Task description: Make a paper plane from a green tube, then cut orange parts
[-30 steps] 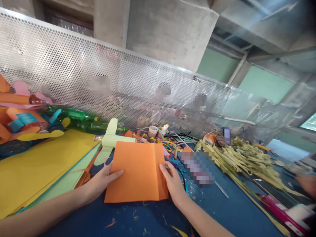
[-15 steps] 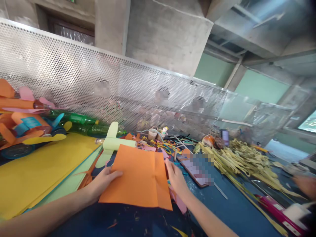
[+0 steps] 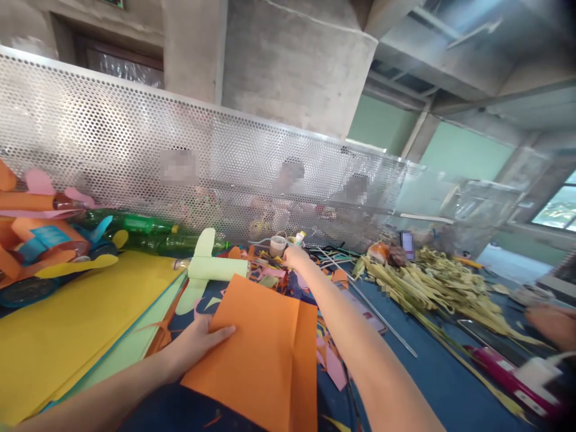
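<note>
My left hand (image 3: 202, 339) holds the left side of a creased orange sheet (image 3: 256, 348), its thumb on top and the other fingers hidden beneath. Over the far part of the table, my right hand (image 3: 296, 258) reaches out beside a white cup (image 3: 278, 245) and a small white bottle with a yellow cap (image 3: 299, 238). Its fingers look curled, but whether anything is between them is too small to tell. A pale green paper airplane shape (image 3: 216, 268) lies just beyond the orange sheet. Coloured paper scraps (image 3: 333, 366) lie under and beside my right forearm.
Yellow sheets (image 3: 90, 312) and paper-covered bottles (image 3: 54, 237) are at left. Green bottles (image 3: 144, 225) lie by the perforated screen (image 3: 252, 162). Dried leaf strips (image 3: 441, 282), a phone (image 3: 364, 309) and a magenta power strip (image 3: 508, 378) are at right, near another person's hand (image 3: 551, 324).
My right hand has let go of the orange sheet's right edge and moved forward to the cup and bottle. The sheet has tilted, its right side lower, still in my left hand.
</note>
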Action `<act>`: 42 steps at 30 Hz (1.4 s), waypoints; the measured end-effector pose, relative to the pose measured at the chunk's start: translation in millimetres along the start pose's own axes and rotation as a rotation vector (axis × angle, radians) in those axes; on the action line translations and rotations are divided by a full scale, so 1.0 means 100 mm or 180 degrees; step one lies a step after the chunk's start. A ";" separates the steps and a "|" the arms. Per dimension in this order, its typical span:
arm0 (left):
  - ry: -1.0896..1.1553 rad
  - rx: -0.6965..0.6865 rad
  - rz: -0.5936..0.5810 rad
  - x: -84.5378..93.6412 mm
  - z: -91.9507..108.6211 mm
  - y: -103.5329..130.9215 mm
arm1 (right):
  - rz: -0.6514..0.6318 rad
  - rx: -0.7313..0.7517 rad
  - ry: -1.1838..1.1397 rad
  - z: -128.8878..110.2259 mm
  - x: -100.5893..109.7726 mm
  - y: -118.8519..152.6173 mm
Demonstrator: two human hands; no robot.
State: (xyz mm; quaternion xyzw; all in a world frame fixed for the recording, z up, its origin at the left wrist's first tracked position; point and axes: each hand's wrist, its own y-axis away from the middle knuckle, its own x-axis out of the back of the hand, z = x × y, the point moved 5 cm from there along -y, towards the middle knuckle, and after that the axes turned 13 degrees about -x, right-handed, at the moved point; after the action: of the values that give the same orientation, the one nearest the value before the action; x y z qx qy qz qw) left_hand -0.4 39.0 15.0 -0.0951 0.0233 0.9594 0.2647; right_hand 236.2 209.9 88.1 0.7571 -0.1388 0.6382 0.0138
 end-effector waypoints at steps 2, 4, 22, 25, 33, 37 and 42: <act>-0.0091 -0.0077 0.0039 0.01 -0.01 -0.02 | -0.0095 -0.0077 -0.0131 -0.02 -0.08 -0.04; -0.0191 -0.0113 0.0103 0.04 -0.04 -0.03 | -0.0124 -0.0099 -0.0312 -0.03 -0.15 -0.03; -0.0719 -0.0034 0.0128 0.11 -0.07 -0.04 | 0.0345 -0.0430 -0.0907 0.02 0.29 -0.18; -0.0746 -0.0021 0.0122 0.11 -0.05 -0.04 | 0.0687 -0.0398 -0.1220 0.04 0.45 -0.17; 0.0041 0.0121 0.0235 0.05 -0.04 -0.01 | 0.1195 0.0317 -0.2277 0.12 0.86 0.14; 0.0533 0.0420 0.0427 0.08 -0.05 0.02 | 0.0949 0.0509 -0.2539 0.14 0.82 0.40; 0.0910 0.0524 0.0784 0.17 -0.05 0.02 | 0.0542 0.0602 -0.2522 0.18 0.69 0.76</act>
State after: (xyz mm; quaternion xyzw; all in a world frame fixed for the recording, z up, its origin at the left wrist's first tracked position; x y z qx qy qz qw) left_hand -14.6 45.7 7.2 -0.2048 0.1504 0.9561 0.1462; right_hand 246.1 119.9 140.0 0.9279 -0.1362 0.3063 -0.1631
